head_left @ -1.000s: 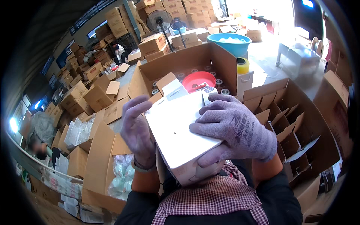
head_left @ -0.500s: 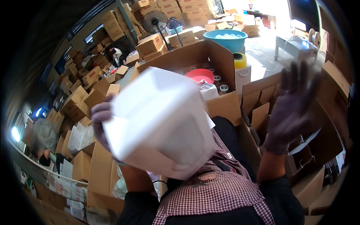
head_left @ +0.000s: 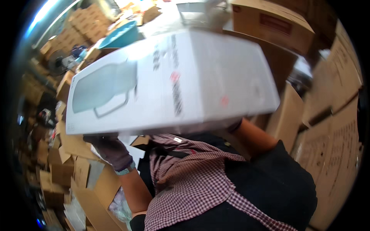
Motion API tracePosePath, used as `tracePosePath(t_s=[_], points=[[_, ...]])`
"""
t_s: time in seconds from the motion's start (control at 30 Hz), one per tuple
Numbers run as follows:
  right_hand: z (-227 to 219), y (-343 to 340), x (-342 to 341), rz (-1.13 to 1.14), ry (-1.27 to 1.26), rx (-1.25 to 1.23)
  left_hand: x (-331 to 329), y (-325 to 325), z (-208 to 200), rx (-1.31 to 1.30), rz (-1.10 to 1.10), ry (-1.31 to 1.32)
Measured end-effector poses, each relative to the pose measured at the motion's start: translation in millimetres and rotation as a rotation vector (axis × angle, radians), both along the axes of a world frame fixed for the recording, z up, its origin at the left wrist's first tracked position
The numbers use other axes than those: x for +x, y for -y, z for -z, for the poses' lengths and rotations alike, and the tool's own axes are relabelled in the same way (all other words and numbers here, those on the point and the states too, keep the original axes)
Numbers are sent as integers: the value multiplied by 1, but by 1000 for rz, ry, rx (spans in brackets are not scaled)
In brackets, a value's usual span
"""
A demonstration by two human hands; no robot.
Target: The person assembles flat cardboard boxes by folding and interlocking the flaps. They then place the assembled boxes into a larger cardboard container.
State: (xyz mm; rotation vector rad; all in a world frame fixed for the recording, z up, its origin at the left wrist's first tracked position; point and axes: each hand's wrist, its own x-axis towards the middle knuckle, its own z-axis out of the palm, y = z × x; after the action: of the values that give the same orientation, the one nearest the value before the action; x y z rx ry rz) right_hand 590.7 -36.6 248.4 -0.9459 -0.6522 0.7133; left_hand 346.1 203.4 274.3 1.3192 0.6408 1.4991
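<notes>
A white carton box [head_left: 154,96] printed with a picture of a glass jug fills the upper middle, lying on its side and slightly blurred. My left hand [head_left: 110,151], in a dark purple glove, holds the box from beneath at its left end; the fingertips are hidden under it. Under the right part of the box, only a sliver of my gloved right hand [head_left: 236,125] shows. That hand supports the box too, its fingers out of sight behind the carton.
Large brown cartons [head_left: 331,154] are stacked close on my right, with another carton [head_left: 273,23] beyond the box. A blue-green basin [head_left: 121,35] stands at the far left. An open carton [head_left: 96,198] with plastic bags lies at lower left, near more cartons.
My view has swung to the right. The white box has turned to show its printed side. My right hand, spread and raised before, is now at the box with my left.
</notes>
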Motion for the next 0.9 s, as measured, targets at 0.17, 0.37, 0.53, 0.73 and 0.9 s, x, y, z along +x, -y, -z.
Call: tracePosePath(t_s=[0.17,0.37,0.53,0.73,0.9], points=[[-10,191,81,510,203,-324,77,119,23,-102,701,-200],[-7,356,120,756,417,-888,84,113,35,-172,1130,-512],[51,362,182,775,576,-1139,83,95,23,-110,993,-556],[95,342,223,818,698,-1132,70,85,28,-224,934,-505],[85,312,162,802,742,-995,53,60,45,-251,820,-519]])
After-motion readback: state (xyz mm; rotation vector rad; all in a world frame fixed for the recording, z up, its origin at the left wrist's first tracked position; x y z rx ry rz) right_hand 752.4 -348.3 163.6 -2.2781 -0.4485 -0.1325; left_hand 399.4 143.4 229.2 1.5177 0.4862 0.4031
